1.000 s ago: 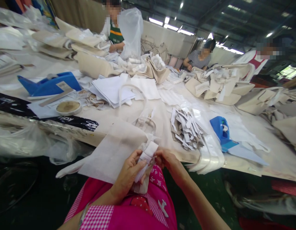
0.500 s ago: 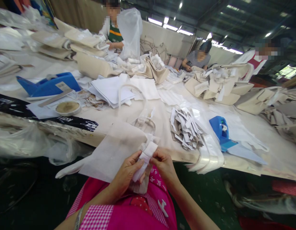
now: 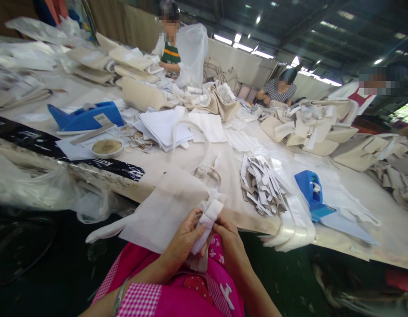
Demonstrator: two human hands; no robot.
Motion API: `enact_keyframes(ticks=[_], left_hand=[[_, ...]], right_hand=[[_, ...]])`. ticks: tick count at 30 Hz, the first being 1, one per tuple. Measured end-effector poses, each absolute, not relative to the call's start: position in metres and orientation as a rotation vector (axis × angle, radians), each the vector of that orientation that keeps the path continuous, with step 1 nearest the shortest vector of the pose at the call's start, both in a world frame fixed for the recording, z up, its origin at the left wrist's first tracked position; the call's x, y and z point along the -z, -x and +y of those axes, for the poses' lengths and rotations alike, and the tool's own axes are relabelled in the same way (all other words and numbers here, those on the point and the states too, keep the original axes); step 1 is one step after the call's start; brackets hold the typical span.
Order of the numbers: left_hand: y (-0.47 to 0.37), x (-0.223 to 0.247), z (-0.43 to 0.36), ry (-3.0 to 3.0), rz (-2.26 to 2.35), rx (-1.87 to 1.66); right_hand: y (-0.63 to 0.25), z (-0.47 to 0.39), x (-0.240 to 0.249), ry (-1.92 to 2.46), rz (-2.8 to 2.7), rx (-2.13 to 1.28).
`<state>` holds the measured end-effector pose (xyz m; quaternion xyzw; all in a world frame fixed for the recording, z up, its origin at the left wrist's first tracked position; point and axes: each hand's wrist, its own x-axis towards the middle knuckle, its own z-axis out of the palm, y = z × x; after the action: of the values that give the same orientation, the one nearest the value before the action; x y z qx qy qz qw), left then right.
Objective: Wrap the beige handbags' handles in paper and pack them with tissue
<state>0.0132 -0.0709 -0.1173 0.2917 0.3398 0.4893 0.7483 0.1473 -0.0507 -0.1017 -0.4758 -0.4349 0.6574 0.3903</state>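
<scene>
Between my hands, just off the table's front edge, is a strap wrapped in white padding (image 3: 207, 220). My left hand (image 3: 187, 233) is closed round its left side, thumb lying on top. My right hand (image 3: 228, 240) presses against its right side with bent fingers, the tips partly hidden behind the wrapping. A pale strap (image 3: 207, 136) arches up from the table beyond my hands. To their left, a thin white sheet (image 3: 157, 213) lies over the table edge.
A pile of cut strips (image 3: 261, 185) sits to the right, near a blue tape dispenser (image 3: 309, 189). Another blue tape dispenser (image 3: 91, 118) and a round tin (image 3: 107, 148) are at left. Beige bags (image 3: 144, 94) are heaped behind; several people work across the table (image 3: 223, 167).
The view has turned, so the scene sits farther right in the picture. My right fingers have slipped lower along the wrapped strap; my left hand keeps its hold.
</scene>
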Motion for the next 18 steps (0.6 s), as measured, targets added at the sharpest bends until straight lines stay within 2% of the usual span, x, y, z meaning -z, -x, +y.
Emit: enact_keyframes(ticks=[3,6,9,13,16,18], left_hand=[[-0.017,0.122,-0.071,-0.618,0.717,-1.080],[-0.018,0.125,-0.072,-0.621,0.693,-1.068],[0.002,0.115,-0.071,-0.891,0.785,-1.032],[0.070,0.098,-0.058,-1.484,1.379,-1.060],[0.125,0.109,-0.046,-1.636,1.844,-1.032],[0.152,0.130,-0.038,-1.656,1.853,-0.852]], right_hand=[[-0.142,-0.055,0.097,1.086,-0.957,-1.876],[-0.131,-0.056,0.098,1.174,-0.950,-1.787],[-0.131,-0.058,0.104,1.279,-1.082,-1.642],[-0.155,-0.063,0.128,1.428,-1.081,-1.215],[-0.164,-0.073,0.151,1.505,-1.021,-1.321],[-0.159,-0.082,0.165,1.463,-1.005,-1.451]])
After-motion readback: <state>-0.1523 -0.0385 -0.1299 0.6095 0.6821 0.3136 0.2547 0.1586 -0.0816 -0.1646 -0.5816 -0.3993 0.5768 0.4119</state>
